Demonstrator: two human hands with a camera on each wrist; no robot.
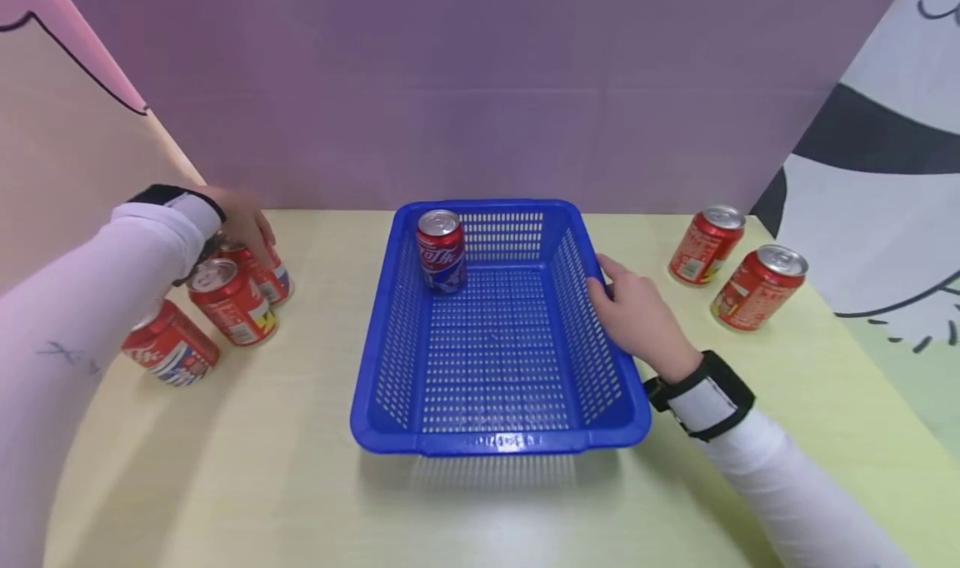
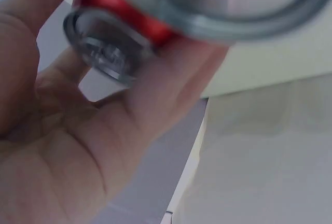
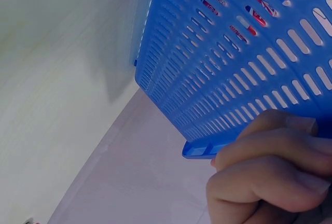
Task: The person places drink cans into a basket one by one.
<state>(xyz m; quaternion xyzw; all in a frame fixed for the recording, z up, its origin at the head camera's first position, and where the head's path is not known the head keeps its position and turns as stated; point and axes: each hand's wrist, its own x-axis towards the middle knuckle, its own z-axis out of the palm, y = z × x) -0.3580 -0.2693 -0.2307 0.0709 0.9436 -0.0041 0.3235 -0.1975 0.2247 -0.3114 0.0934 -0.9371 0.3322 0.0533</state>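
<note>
At the left, my left hand (image 1: pixel 242 218) reaches down over the rearmost of three red soda cans, its fingers round the upper part of that soda can (image 1: pixel 275 280). The left wrist view has the same can's silver lid (image 2: pixel 106 47) between thumb and fingers. Two more red cans, a middle one (image 1: pixel 236 309) and a front one (image 1: pixel 176 351), stand just nearer. My right hand (image 1: pixel 637 314) grips the right rim of a blue plastic basket (image 1: pixel 502 443), fingers curled at the edge in the right wrist view. Inside the basket's back left corner, one can (image 1: pixel 442 255) stands upright.
Two red cans, one farther back (image 1: pixel 707 247) and one nearer (image 1: pixel 759 289), stand right of the basket. A pale yellow table (image 1: pixel 300 468) lies under everything. Behind it rises a plain purple wall (image 1: pixel 487 92), with printed panels at both sides.
</note>
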